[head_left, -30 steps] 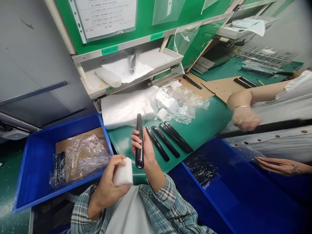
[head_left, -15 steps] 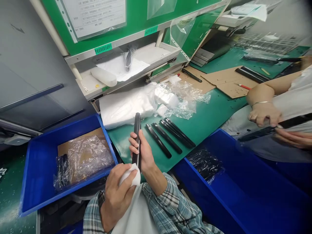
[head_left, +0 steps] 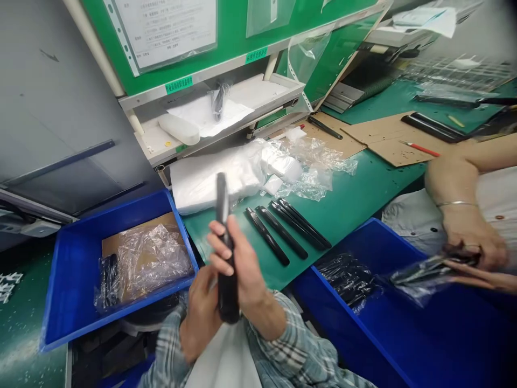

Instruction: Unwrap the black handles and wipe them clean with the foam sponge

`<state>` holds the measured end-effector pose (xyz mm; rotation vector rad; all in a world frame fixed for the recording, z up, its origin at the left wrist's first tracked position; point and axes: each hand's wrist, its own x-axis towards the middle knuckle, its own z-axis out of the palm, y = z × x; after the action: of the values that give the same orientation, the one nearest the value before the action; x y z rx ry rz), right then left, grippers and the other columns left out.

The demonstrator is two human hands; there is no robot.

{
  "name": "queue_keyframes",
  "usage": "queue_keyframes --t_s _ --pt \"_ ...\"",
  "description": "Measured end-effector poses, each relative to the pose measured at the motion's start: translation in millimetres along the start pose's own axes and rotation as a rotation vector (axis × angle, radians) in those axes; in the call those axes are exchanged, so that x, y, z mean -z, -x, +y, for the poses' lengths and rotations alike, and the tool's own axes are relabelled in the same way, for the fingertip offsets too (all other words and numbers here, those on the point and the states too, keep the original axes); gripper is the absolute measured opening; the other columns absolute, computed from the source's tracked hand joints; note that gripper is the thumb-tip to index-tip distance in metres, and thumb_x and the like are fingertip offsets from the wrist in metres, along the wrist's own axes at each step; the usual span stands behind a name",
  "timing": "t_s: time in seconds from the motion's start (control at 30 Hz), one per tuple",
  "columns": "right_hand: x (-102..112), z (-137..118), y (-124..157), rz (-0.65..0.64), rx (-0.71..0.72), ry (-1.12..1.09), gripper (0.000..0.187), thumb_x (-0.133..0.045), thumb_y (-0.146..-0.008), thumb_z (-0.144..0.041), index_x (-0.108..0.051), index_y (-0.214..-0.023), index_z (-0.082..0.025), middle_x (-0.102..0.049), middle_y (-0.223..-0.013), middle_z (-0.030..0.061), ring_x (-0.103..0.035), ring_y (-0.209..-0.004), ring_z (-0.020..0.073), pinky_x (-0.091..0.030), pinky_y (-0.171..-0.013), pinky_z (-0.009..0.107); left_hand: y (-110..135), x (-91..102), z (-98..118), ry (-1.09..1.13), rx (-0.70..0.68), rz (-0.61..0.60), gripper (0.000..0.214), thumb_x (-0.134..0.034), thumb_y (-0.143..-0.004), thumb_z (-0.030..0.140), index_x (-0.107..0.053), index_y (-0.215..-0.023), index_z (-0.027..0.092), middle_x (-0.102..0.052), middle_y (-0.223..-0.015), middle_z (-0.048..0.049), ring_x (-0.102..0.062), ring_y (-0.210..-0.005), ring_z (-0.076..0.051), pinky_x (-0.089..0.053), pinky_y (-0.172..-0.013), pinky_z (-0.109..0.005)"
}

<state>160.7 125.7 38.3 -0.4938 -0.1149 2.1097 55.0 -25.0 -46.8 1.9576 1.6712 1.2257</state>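
My right hand is closed around a long, glossy black plastic strip, held upright and blurred by motion. Close behind its lower end, my left hand is curled. The strip hides its fingertips, so what they hold does not show. On the green mat ahead lie several similar black strips, side by side and slanting.
A blue bin at left holds clear plastic wrap. Another blue bin at right contains bagged black pieces. White foam sheeting lies below the shelf. A co-worker's hands hold a bagged dark piece.
The black strip has swung lower end towards me, with my right hand still around it. The white cloth in my left hand has gone out of sight. The co-worker's hands have moved lower.
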Motion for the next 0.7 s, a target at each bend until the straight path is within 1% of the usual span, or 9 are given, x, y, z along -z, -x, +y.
queue_keyframes --t_s 0.1,0.17,0.27,0.3,0.37,0.43,0.53,0.6,0.7 --pt "1.9 -19.0 -0.1 0.020 0.110 -0.044 0.040 -0.088 -0.097 -0.040 -0.051 -0.090 -0.025 -0.038 -0.066 -0.0114 -0.024 -0.041 0.0036 -0.036 -0.030 0.009 5.3 6.7 -14.9 0.033 0.040 0.120 0.026 -0.060 -0.111 0.024 -0.079 -0.128 0.028 -0.073 -0.130 -0.0096 -0.074 -0.118 -0.023 -0.063 -0.104 -0.035" --pt "7.1 -27.3 -2.6 0.050 0.136 -0.060 0.034 -0.083 -0.101 -0.039 -0.053 -0.094 -0.025 -0.040 -0.068 -0.0107 -0.025 -0.040 0.0038 -0.036 -0.029 0.009 4.0 11.3 -20.2 0.170 0.151 0.174 0.022 -0.066 -0.110 0.035 -0.077 -0.128 0.027 -0.074 -0.136 -0.0104 -0.075 -0.123 -0.024 -0.063 -0.104 -0.035" --pt "12.5 -27.1 -5.8 0.047 0.104 -0.102 0.024 -0.075 -0.108 -0.035 -0.055 -0.100 -0.024 -0.044 -0.071 -0.0102 -0.029 -0.040 0.0037 -0.039 -0.030 0.010 -0.9 16.9 -16.4 0.461 0.289 0.128 0.047 -0.069 -0.106 0.059 -0.068 -0.138 0.024 -0.076 -0.138 -0.0144 -0.077 -0.126 -0.029 -0.065 -0.100 -0.037" --pt "12.6 -24.8 -6.5 0.045 0.096 -0.127 0.021 -0.070 -0.110 -0.035 -0.055 -0.101 -0.024 -0.046 -0.072 -0.0099 -0.030 -0.041 0.0036 -0.040 -0.031 0.010 -2.3 19.4 -12.6 0.513 0.290 0.101 0.055 -0.068 -0.105 0.066 -0.066 -0.141 0.024 -0.076 -0.137 -0.0147 -0.078 -0.124 -0.029 -0.066 -0.100 -0.037" --pt "10.6 -20.0 -7.4 0.053 0.084 -0.175 0.018 -0.061 -0.115 -0.035 -0.055 -0.103 -0.024 -0.049 -0.074 -0.0091 -0.034 -0.041 0.0036 -0.040 -0.031 0.010 -5.1 25.9 -3.1 0.506 0.215 0.075 0.064 -0.063 -0.103 0.073 -0.064 -0.145 0.025 -0.076 -0.136 -0.0140 -0.077 -0.124 -0.029 -0.065 -0.103 -0.037" --pt "7.2 -16.6 -8.1 0.075 0.082 -0.208 0.019 -0.053 -0.118 -0.035 -0.055 -0.104 -0.023 -0.050 -0.074 -0.0084 -0.036 -0.041 0.0037 -0.039 -0.030 0.010 -9.1 33.0 7.4 0.386 0.075 0.091 0.062 -0.059 -0.107 0.070 -0.064 -0.148 0.024 -0.072 -0.142 -0.0150 -0.072 -0.132 -0.029 -0.062 -0.109 -0.039" --pt "3.6 -13.1 -7.9 0.099 0.087 -0.210 0.022 -0.050 -0.119 -0.034 -0.054 -0.101 -0.023 -0.050 -0.075 -0.0076 -0.038 -0.042 0.0034 -0.037 -0.030 0.009 -19.8 38.3 22.0 0.117 -0.159 0.097 0.048 -0.059 -0.113 0.052 -0.065 -0.149 0.020 -0.064 -0.147 -0.0167 -0.067 -0.136 -0.027 -0.059 -0.112 -0.038" --pt "3.3 -9.3 -6.4 0.102 0.091 -0.173 0.023 -0.056 -0.117 -0.036 -0.053 -0.098 -0.023 -0.049 -0.073 -0.0084 -0.035 -0.042 0.0030 -0.036 -0.030 0.009 -28.1 36.0 29.7 -0.022 -0.269 0.105 0.035 -0.058 -0.115 0.037 -0.069 -0.143 0.018 -0.063 -0.141 -0.0154 -0.066 -0.131 -0.024 -0.058 -0.112 -0.035" --pt "4.4 0.6 -3.0 0.107 0.054 -0.078 0.035 -0.073 -0.108 -0.044 -0.051 -0.090 -0.023 -0.038 -0.066 -0.0117 -0.025 -0.041 0.0025 -0.033 -0.029 0.008 -35.6 28.7 37.0 -0.109 -0.315 0.146 0.027 -0.053 -0.116 0.022 -0.073 -0.134 0.016 -0.063 -0.130 -0.0128 -0.066 -0.124 -0.022 -0.057 -0.111 -0.033"
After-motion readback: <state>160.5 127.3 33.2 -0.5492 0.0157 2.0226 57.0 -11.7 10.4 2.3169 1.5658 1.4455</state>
